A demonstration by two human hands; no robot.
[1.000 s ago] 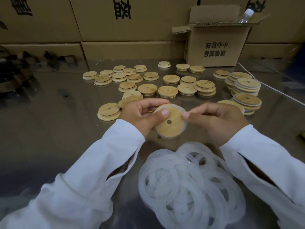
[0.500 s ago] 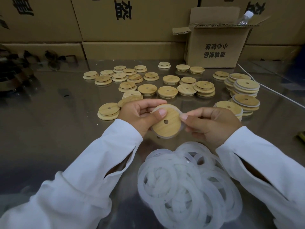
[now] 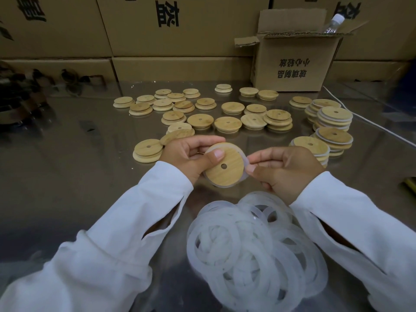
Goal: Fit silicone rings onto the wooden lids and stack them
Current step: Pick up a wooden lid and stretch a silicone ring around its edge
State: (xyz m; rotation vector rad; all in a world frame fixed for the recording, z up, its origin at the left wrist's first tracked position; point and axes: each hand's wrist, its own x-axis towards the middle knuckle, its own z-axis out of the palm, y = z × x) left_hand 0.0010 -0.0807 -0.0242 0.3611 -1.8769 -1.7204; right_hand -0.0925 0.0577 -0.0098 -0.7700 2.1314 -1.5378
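Observation:
My left hand [image 3: 189,156] grips a round wooden lid [image 3: 227,170] with a small centre hole, thumb on its face and fingers behind it. A translucent silicone ring [image 3: 245,159] runs around the lid's edge. My right hand [image 3: 286,170] pinches that ring at the lid's right side. A heap of loose silicone rings [image 3: 254,251] lies on the table just below my hands. Several bare wooden lids [image 3: 200,120] are scattered on the far half of the table. Stacks of ringed lids [image 3: 333,122] stand to the right.
The steel table [image 3: 67,176] is reflective. An open cardboard box [image 3: 292,66] with a plastic bottle [image 3: 333,23] in it stands at the back right, before a wall of large cartons [image 3: 180,25]. A white cord [image 3: 371,124] crosses the right side.
The lid has tilted and dropped slightly in my left hand. My right hand's fingers have shifted lower along the ring at the lid's right edge.

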